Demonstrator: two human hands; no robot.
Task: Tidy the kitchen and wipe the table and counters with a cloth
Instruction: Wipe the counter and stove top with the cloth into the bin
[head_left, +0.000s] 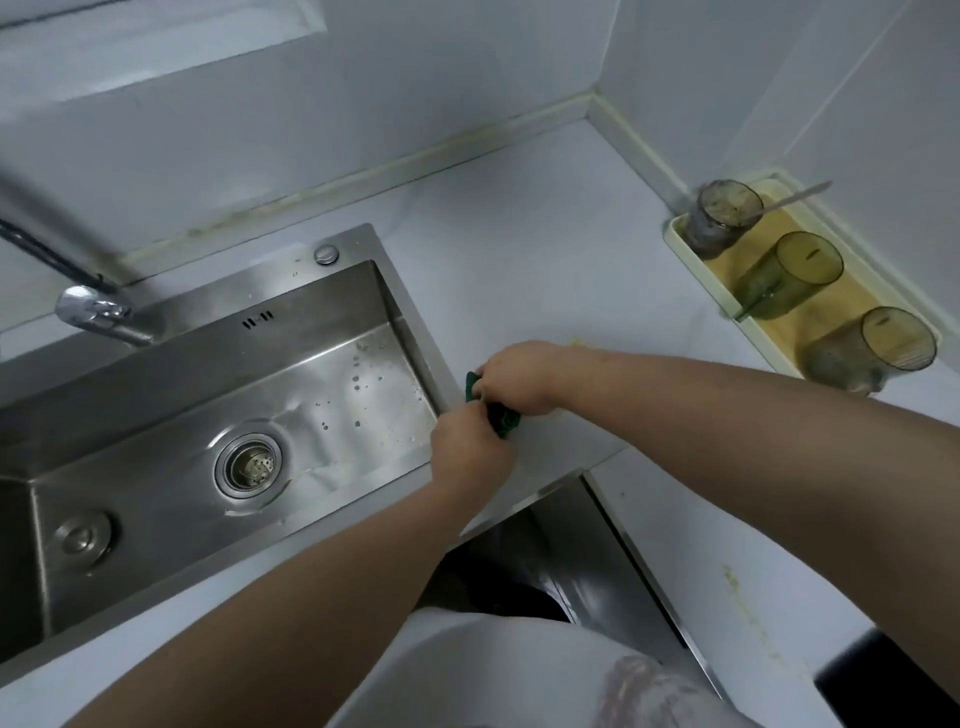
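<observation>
The green cloth (505, 420) is gripped by both hands right where the sink (405, 291) rim meets the counter (545, 249). It's curled around at the near end by the left hand (470, 452) and bunched under the right hand (519, 376). Only water drops and a drain strainer (248, 466) are seen in the basin. Three cups are kept in a cream tray (691, 260) along the right wall: a murky grey cup (724, 218) and two green-tinted cups (789, 275), contents not made out. A broad stretch of counter is left between hands and tray.

The person wears a plain white garment (483, 670), with forearms (311, 597) bare.
</observation>
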